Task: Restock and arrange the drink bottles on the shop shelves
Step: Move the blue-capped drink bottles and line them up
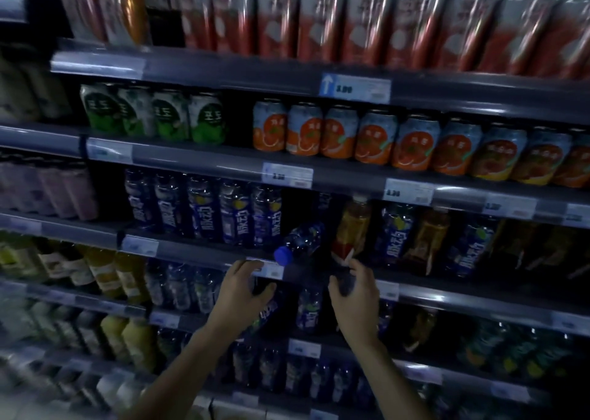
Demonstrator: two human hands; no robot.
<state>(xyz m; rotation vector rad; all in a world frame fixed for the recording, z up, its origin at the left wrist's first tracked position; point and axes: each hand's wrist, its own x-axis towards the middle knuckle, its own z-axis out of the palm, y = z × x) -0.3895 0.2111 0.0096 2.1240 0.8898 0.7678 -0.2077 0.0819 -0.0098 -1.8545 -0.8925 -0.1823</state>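
My left hand (244, 287) is curled over the top of a blue-labelled bottle (267, 311) in front of the lower shelf. My right hand (355, 295) grips the dark lower end of an amber bottle (352, 225) with a red label and white cap, which leans a little to the right in the shelf gap. Between the hands, a blue bottle (301, 239) lies on its side on the shelf, its blue cap pointing out over the edge. A row of upright blue bottles (204, 209) stands to its left.
Orange cans (373, 137) and green cans (153, 114) fill the shelf above, tall red cans (319, 17) the top one. More blue and amber bottles (431, 241) stand to the right. Yellow juice bottles (105, 272) are at the lower left. Price tags (287, 175) line the shelf edges.
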